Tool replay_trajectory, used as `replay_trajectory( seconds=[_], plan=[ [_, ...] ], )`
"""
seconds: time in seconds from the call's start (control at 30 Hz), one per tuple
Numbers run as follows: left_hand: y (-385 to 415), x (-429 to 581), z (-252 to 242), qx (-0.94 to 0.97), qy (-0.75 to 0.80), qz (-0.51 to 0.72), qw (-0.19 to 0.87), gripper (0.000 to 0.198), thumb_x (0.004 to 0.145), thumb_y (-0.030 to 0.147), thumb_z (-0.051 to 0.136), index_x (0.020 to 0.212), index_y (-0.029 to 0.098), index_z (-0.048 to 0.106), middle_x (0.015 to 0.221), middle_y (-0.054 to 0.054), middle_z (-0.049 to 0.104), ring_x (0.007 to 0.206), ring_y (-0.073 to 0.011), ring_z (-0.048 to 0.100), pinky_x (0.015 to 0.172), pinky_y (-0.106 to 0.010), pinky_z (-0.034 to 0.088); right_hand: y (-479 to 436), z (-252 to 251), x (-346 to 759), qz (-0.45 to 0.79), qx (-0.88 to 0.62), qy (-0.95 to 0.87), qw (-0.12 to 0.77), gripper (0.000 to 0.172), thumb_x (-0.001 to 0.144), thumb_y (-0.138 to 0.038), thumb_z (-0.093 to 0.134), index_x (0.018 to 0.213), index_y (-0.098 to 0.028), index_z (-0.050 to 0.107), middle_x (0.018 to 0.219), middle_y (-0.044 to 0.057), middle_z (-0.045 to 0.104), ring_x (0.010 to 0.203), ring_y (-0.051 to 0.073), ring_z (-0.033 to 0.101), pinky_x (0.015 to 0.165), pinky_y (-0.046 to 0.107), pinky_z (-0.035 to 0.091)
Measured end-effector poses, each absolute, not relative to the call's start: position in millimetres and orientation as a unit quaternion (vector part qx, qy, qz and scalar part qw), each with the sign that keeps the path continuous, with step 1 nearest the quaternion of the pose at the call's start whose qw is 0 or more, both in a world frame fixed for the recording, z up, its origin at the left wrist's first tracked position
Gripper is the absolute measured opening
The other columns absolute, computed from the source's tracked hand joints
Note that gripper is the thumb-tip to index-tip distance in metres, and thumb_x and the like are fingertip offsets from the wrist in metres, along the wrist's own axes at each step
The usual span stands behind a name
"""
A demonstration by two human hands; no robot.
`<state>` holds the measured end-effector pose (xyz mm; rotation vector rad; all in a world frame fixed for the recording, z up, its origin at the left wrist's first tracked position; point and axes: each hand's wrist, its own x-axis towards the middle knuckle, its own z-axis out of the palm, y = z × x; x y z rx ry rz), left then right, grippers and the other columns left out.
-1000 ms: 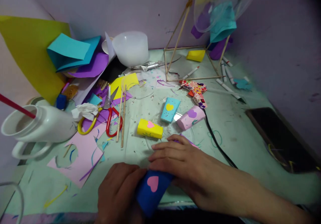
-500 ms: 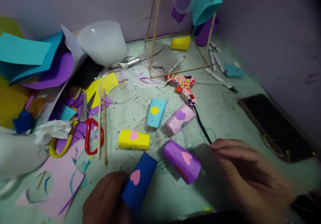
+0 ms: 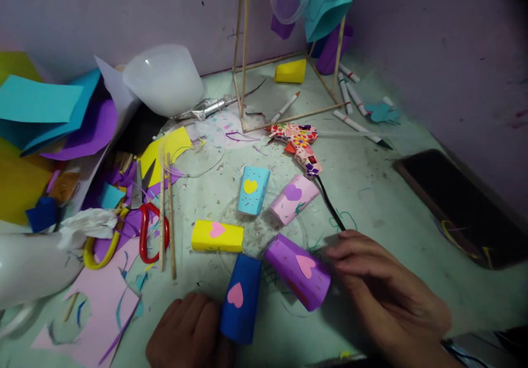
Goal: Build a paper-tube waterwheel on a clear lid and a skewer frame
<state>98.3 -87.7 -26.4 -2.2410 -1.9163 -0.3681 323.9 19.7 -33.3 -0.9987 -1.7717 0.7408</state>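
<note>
My left hand (image 3: 187, 332) grips the lower end of a dark blue paper cup (image 3: 240, 297) with a pink heart, lying on the pale green table (image 3: 371, 192). A purple cup (image 3: 298, 270) with a pink heart lies just right of it. My right hand (image 3: 383, 296) rests beside the purple cup's wide end, fingers stretched out and touching or almost touching it. Beyond them lie a yellow cup (image 3: 217, 236), a light blue cup (image 3: 252, 190) and a pink cup (image 3: 293, 198).
A patterned glue gun (image 3: 301, 142) and its black cord (image 3: 330, 206) lie behind the cups. Scissors (image 3: 144, 214), wooden sticks (image 3: 169, 208), coloured paper (image 3: 49, 115), a plastic bowl (image 3: 165, 79), a stick frame (image 3: 284, 54), markers (image 3: 350, 101) and a dark phone (image 3: 457, 203) crowd the table.
My right hand lifted off the blue cup, uncovering the purple cup, swung right, then came back to the purple cup's end. The blue cup turned more upright in my left hand.
</note>
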Motion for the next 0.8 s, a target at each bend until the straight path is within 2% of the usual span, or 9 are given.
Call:
replay_trajectory(
  seconds=[0.13, 0.27, 0.37, 0.5, 0.6, 0.7, 0.8],
  plan=[
    [-85, 102, -29, -0.735, -0.665, -0.104, 0.084, 0.029, 0.084, 0.022, 0.039, 0.055, 0.022, 0.045, 0.052, -0.001, 0.049, 0.049, -0.0158, 0.045, 0.05, -0.029, 0.033, 19, -38, 325, 0.308, -0.401, -0.736, 0.451, 0.027, 0.073, -0.001, 0.055, 0.084, -0.024, 0.063, 0.083, 0.0, 0.065, 0.081, 0.016, 0.063, 0.09, 0.042, 0.048],
    [-82, 104, -29, -0.728, -0.677, -0.085, 0.072, 0.028, 0.082, 0.018, 0.033, 0.058, 0.022, 0.046, 0.054, -0.002, 0.053, 0.052, -0.0171, 0.049, 0.053, -0.03, 0.036, 19, -40, 328, 0.325, -0.39, -0.753, 0.418, 0.031, 0.073, 0.001, 0.054, 0.087, -0.025, 0.062, 0.085, 0.0, 0.064, 0.086, 0.018, 0.061, 0.092, 0.044, 0.046],
    [-81, 105, -28, -0.725, -0.682, -0.073, 0.062, 0.022, 0.078, 0.017, 0.038, 0.058, 0.022, 0.047, 0.055, -0.002, 0.054, 0.052, -0.0176, 0.05, 0.052, -0.031, 0.037, 18, -41, 331, 0.332, -0.391, -0.757, 0.405, 0.031, 0.074, 0.001, 0.054, 0.089, -0.026, 0.061, 0.087, 0.001, 0.064, 0.089, 0.02, 0.06, 0.092, 0.046, 0.046],
    [-79, 106, -21, -0.729, -0.684, -0.029, 0.021, 0.017, 0.067, 0.011, 0.042, 0.06, 0.023, 0.05, 0.054, -0.001, 0.054, 0.05, -0.0189, 0.051, 0.05, -0.031, 0.038, 16, -42, 332, 0.337, -0.387, -0.762, 0.396, 0.028, 0.075, -0.002, 0.055, 0.088, -0.026, 0.062, 0.086, 0.001, 0.064, 0.089, 0.021, 0.061, 0.09, 0.045, 0.048],
    [-78, 101, -11, -0.736, -0.675, -0.015, -0.039, 0.014, 0.067, 0.013, 0.043, 0.063, 0.024, 0.05, 0.053, 0.0, 0.055, 0.046, -0.0188, 0.053, 0.044, -0.03, 0.038, 14, -40, 330, 0.343, -0.407, -0.752, 0.39, 0.026, 0.077, -0.003, 0.053, 0.088, -0.025, 0.063, 0.088, 0.002, 0.065, 0.09, 0.02, 0.061, 0.089, 0.042, 0.049],
    [-84, 90, 0, -0.729, -0.677, -0.025, -0.094, 0.012, 0.075, 0.018, 0.043, 0.074, 0.023, 0.053, 0.061, 0.001, 0.061, 0.052, -0.0172, 0.059, 0.046, -0.027, 0.043, 17, -38, 335, 0.338, -0.409, -0.752, 0.392, 0.025, 0.079, -0.004, 0.05, 0.088, -0.024, 0.062, 0.087, 0.003, 0.065, 0.092, 0.02, 0.061, 0.089, 0.04, 0.049],
    [-91, 82, 5, -0.735, -0.674, -0.059, -0.041, 0.023, 0.082, 0.021, 0.039, 0.099, 0.021, 0.055, 0.078, -0.001, 0.068, 0.06, -0.0146, 0.063, 0.05, -0.024, 0.047, 28, -33, 349, 0.302, -0.351, -0.804, 0.372, 0.022, 0.078, -0.008, 0.052, 0.09, -0.024, 0.063, 0.085, 0.004, 0.066, 0.094, 0.023, 0.062, 0.079, 0.036, 0.054]
  ],
)
